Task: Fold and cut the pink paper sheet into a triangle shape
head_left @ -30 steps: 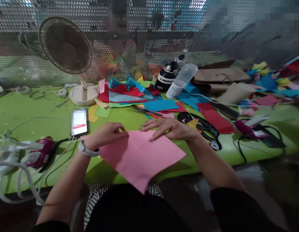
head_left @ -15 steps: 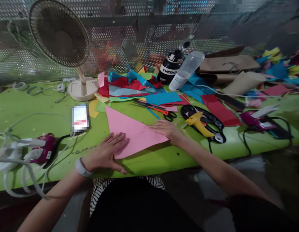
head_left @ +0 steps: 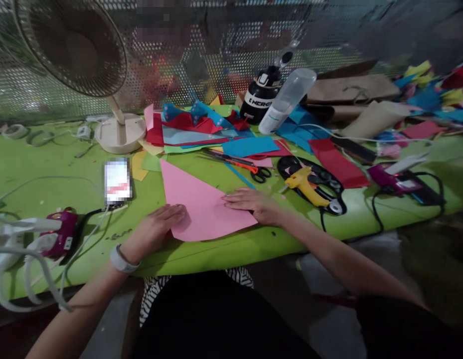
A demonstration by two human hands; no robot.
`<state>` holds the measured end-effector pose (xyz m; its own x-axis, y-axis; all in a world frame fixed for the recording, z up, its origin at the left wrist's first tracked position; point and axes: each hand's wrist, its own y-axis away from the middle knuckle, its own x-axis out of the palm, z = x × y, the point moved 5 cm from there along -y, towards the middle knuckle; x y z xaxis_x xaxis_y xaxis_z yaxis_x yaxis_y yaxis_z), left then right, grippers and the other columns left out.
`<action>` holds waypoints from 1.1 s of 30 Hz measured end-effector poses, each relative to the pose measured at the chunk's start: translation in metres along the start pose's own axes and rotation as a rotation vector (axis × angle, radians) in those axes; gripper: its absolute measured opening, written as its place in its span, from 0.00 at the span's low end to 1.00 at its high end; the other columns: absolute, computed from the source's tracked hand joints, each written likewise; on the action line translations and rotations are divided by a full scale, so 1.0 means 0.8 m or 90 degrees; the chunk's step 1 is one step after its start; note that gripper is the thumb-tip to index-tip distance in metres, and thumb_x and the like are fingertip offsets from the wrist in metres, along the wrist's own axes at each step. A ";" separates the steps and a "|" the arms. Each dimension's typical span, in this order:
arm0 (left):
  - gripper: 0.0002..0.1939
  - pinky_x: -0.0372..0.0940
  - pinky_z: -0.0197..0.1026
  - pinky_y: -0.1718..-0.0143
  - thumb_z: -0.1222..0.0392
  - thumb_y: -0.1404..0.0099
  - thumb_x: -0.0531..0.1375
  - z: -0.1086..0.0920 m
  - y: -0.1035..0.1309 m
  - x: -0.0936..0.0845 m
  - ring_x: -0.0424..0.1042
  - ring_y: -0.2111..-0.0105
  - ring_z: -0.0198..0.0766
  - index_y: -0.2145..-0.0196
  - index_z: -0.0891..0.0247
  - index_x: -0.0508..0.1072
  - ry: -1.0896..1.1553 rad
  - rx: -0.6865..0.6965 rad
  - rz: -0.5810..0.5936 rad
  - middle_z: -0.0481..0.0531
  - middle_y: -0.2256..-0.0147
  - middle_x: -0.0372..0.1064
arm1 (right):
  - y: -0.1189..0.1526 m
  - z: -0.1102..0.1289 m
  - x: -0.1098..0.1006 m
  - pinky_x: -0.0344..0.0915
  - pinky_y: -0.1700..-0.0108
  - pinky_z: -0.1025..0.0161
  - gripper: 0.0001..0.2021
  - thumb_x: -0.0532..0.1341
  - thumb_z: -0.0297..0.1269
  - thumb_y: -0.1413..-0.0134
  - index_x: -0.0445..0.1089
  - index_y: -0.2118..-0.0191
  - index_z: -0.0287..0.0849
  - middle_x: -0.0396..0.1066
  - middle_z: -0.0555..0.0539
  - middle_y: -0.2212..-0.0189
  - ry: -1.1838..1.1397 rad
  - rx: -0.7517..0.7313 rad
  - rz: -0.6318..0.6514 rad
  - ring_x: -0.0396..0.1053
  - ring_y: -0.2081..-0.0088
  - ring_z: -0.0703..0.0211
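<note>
A pink paper (head_left: 201,209), roughly triangular, lies on the green table (head_left: 77,174) near its front edge. My left hand (head_left: 160,225) is at the paper's left edge, fingers together and curled over it, the thumb hidden beneath; it grips that edge. My right hand (head_left: 253,203) lies flat on the paper's right part, palm down, fingers stretched toward the left. Beyond the right hand are scissors (head_left: 260,174) and an orange cutter (head_left: 240,163). A yellow glue gun (head_left: 304,185) rests on a black holder to the right.
Behind the paper are coloured sheets (head_left: 249,147), a black bottle (head_left: 259,99) and a clear bottle (head_left: 291,97). A fan (head_left: 121,132), a phone (head_left: 118,180) and a purple power block (head_left: 63,233) with cables stand left. Another purple block (head_left: 393,180) lies right.
My left hand has gone from spread flat on the paper to fingers drawn together at its left edge. My right hand has shifted slightly left along the paper. The camera view has moved a little.
</note>
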<state>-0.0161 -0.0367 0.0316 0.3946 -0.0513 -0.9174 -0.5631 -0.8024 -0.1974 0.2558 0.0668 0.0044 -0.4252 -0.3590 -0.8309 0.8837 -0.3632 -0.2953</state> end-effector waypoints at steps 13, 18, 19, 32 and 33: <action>0.20 0.62 0.56 0.39 0.63 0.33 0.56 0.007 -0.001 -0.007 0.70 0.44 0.44 0.44 0.59 0.71 0.048 -0.009 -0.031 0.56 0.45 0.71 | -0.002 0.002 -0.007 0.68 0.46 0.51 0.18 0.60 0.36 0.42 0.73 0.46 0.46 0.75 0.41 0.49 -0.068 -0.001 -0.055 0.72 0.47 0.53; 0.23 0.63 0.56 0.39 0.70 0.35 0.52 0.007 0.006 -0.005 0.70 0.43 0.43 0.44 0.61 0.71 0.055 -0.035 -0.041 0.57 0.44 0.70 | 0.002 -0.002 -0.003 0.67 0.46 0.48 0.16 0.63 0.40 0.44 0.75 0.49 0.46 0.75 0.41 0.49 -0.072 0.017 -0.058 0.72 0.46 0.50; 0.22 0.63 0.55 0.39 0.69 0.34 0.53 0.007 0.006 -0.005 0.70 0.44 0.43 0.44 0.61 0.71 0.061 -0.035 -0.048 0.57 0.45 0.71 | 0.001 -0.002 -0.003 0.67 0.46 0.49 0.15 0.62 0.39 0.43 0.75 0.50 0.47 0.75 0.41 0.49 -0.077 0.023 -0.064 0.72 0.47 0.50; 0.14 0.68 0.52 0.43 0.65 0.33 0.58 0.008 -0.007 -0.037 0.75 0.50 0.41 0.50 0.58 0.74 0.082 -0.059 -0.281 0.52 0.53 0.77 | -0.027 0.014 -0.037 0.74 0.64 0.58 0.09 0.60 0.42 0.40 0.78 0.61 0.51 0.79 0.49 0.67 -0.149 0.197 -0.288 0.76 0.65 0.55; 0.13 0.69 0.50 0.45 0.65 0.34 0.60 0.005 -0.007 -0.047 0.76 0.52 0.40 0.52 0.59 0.74 0.073 -0.065 -0.324 0.52 0.55 0.78 | -0.029 0.019 -0.042 0.74 0.64 0.58 0.08 0.61 0.42 0.41 0.78 0.62 0.50 0.79 0.49 0.67 -0.162 0.199 -0.309 0.76 0.66 0.56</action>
<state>-0.0307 -0.0281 0.0657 0.6795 0.2999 -0.6696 -0.2085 -0.7961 -0.5681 0.2463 0.0742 0.0462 -0.8305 -0.2697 -0.4874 0.4962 -0.7559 -0.4271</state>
